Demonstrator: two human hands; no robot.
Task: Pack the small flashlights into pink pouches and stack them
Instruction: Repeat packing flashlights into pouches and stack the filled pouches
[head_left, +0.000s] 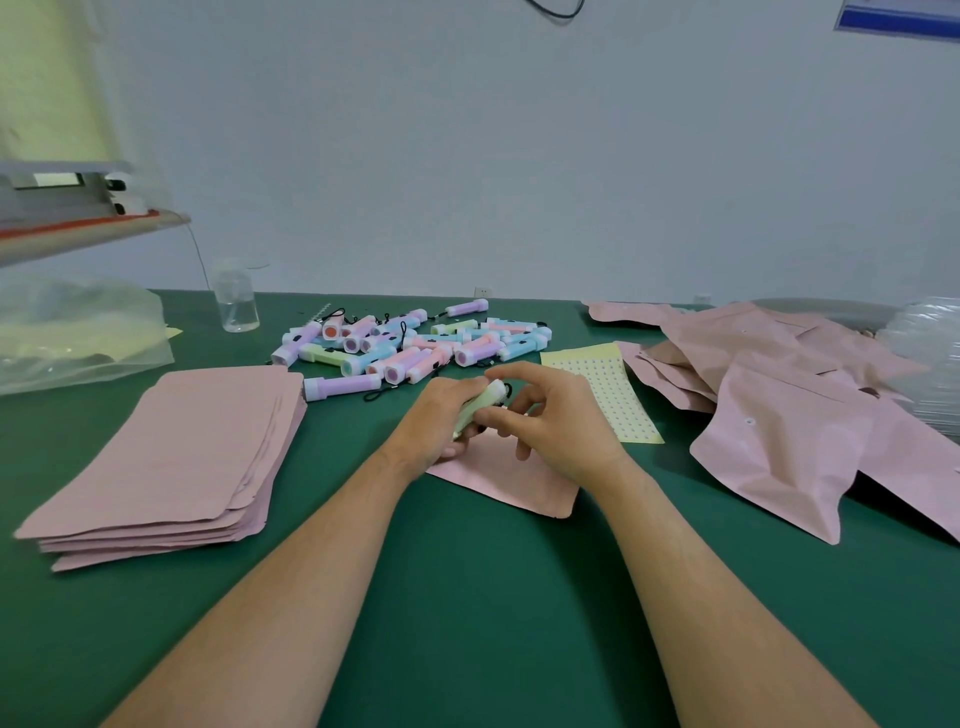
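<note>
My left hand (435, 415) grips a pale green flashlight (480, 405) with a white head, tilted up to the right. My right hand (550, 415) is right beside it, fingers curled and touching the flashlight near its head. Both hands hover over a single pink pouch (511, 480) lying flat on the green table. A heap of pastel flashlights (410, 345) lies just beyond the hands. A neat stack of flat pink pouches (171, 457) sits at the left. A loose pile of bulging pink pouches (789, 395) lies at the right.
A yellow sheet of small dot stickers (605, 392) lies right of the hands. A clear bottle (236, 299) stands at the back left beside a clear plastic bag (78, 332). A machine on a shelf (78, 208) is at the far left. The green table (467, 597) fills the foreground.
</note>
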